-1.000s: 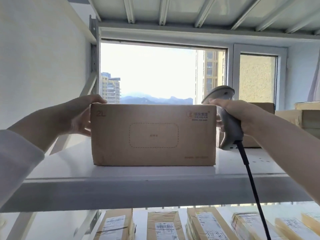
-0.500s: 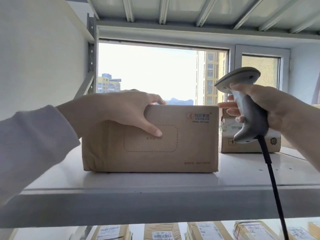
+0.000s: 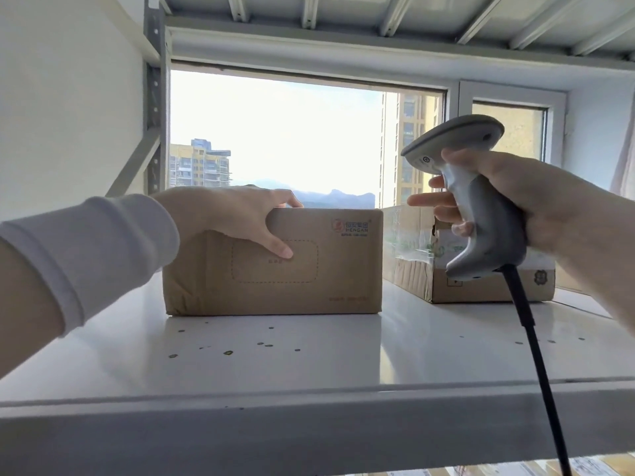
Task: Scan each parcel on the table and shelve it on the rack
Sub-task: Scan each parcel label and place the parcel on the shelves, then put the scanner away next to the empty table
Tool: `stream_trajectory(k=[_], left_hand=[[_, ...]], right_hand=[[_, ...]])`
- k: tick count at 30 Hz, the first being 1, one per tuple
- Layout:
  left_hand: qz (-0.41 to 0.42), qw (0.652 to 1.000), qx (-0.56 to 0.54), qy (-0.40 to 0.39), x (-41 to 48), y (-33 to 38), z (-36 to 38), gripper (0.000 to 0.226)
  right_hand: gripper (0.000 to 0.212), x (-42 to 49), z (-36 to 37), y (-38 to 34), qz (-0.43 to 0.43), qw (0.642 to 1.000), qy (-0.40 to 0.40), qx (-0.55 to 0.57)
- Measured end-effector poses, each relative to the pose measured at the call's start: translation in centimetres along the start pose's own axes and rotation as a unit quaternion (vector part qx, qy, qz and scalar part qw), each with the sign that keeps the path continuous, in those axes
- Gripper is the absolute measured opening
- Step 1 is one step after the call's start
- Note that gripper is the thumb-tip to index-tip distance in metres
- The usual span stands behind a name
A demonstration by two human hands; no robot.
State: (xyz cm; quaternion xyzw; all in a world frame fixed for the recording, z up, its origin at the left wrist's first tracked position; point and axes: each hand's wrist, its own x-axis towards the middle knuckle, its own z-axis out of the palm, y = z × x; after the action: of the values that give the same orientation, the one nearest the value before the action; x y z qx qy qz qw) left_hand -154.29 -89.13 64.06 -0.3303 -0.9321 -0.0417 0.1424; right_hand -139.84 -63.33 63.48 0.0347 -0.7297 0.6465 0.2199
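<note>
My left hand (image 3: 233, 214) grasps the brown cardboard parcel (image 3: 326, 269) at its upper left. My fingers (image 3: 287, 201) lie over the top edge, and my thumb runs down the front face, its tip just inside the dotted rectangle printed there. The parcel stands flat on the white metal rack shelf (image 3: 275, 359), set back from the front lip. My right hand (image 3: 543, 201) is off to the parcel's right, not touching it. Its fingers are clenched round the handle of the grey handheld barcode scanner (image 3: 481, 218), head uppermost, and the scanner's black cable (image 3: 536, 365) hangs down past the shelf's front edge. Behind the scanner, a second taped cardboard box with green print (image 3: 412, 262) sits on the same shelf, just beside the parcel's right end.
</note>
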Motion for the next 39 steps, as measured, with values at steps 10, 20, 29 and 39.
stream_trajectory(k=[10, 20, 29, 39], left_hand=[[0.002, 1.000, -0.013, 0.001, 3.5, -2.3, 1.3, 0.072], [-0.036, 0.999, -0.011, -0.022, 3.6, -1.7, 1.3, 0.082], [0.090, 0.982, -0.161, 0.050, -0.6, 7.2, 0.8, 0.088], [0.347, 0.842, -0.398, -0.112, -8.7, 24.4, 5.3, 0.065]], right_hand=[[0.031, 1.3, -0.6, 1.2, 0.006, 1.000, 0.001, 0.014], [0.036, -0.1, -0.7, 1.6, 0.037, 0.999, 0.012, 0.038], [0.029, -7.8, -1.5, 1.8, -0.018, 0.998, 0.050, 0.042], [0.021, -19.3, -7.0, -0.1, -0.069, 0.989, 0.131, 0.016]])
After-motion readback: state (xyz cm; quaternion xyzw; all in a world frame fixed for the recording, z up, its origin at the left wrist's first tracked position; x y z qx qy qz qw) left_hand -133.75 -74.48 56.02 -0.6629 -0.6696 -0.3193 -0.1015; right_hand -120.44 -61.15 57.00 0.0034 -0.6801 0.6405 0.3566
